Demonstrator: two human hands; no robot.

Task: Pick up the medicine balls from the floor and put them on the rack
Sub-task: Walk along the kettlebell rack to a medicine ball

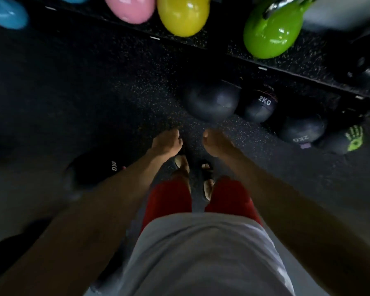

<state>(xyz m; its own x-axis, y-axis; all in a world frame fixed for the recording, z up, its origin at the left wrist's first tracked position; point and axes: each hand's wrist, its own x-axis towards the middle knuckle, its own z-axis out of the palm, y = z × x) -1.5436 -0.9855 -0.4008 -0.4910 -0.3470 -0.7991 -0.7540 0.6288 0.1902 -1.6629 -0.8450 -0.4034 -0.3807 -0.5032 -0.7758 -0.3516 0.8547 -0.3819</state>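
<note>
1. Floor (83, 86): dark speckled rubber, bearing every ball listed below.
2. Rack (224, 47): black shelf across the top, carrying a green kettlebell (269, 35), a yellow kettlebell (183, 14) and a pink kettlebell (129, 8).
3. Large medicine ball (212, 101): plain and dark, on the floor below the shelf edge, just ahead of my hands. Judged the next to lift.
4. First 2KG ball (260, 107): just right of the large one, seemingly touching it. Second 2KG ball (301, 131) and green-printed ball (348, 142): further right.
5. Left-side ball (94, 167): on the floor, partly behind my left forearm.
6. Left hand (167, 143), right hand (217, 142): near each other, apart, holding nothing. Fingers loosely curled and bunched, though blurred.

Handling note: I should spread my fingers wide, cup the large medicine ball low on both sides, and lift it clear of its neighbour before raising it to the rack.
</note>
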